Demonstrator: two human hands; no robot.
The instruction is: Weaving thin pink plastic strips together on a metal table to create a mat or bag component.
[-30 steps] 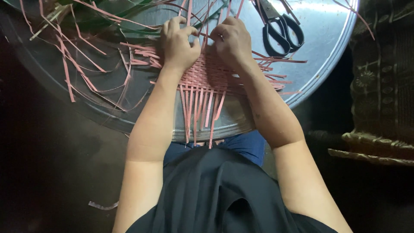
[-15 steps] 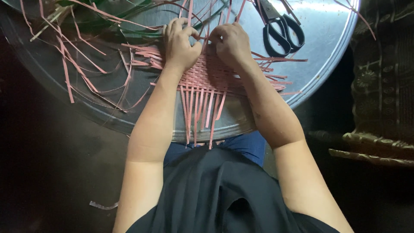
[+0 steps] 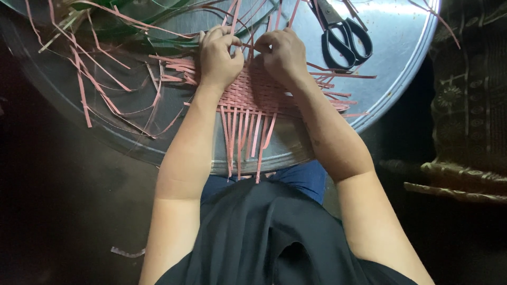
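Pink woven mat (image 3: 253, 92), half-made, lay on round metal tray (image 3: 391, 89). Left hand (image 3: 217, 58) and right hand (image 3: 285, 55) pinched together on strip at mat's far edge; step judged weaving. Black scissors (image 3: 340, 37) right of mat; loose strips (image 3: 84, 79) left.

Count of items in view. Hands: two, the left hand (image 3: 219, 55) and the right hand (image 3: 282, 53), both closed on strips at the far edge of the weave. Woven pink mat (image 3: 253, 95): one. Round metal tray (image 3: 391, 89): one. Black-handled scissors (image 3: 343, 34): one pair. Free strip ends (image 3: 245, 140) hanging off the mat's near edge: roughly seven, overlap preventing a firm count. Loose pink strips (image 3: 84, 79) on the tray's left: many, not countable. Scrap (image 3: 127, 252) on the floor: one.
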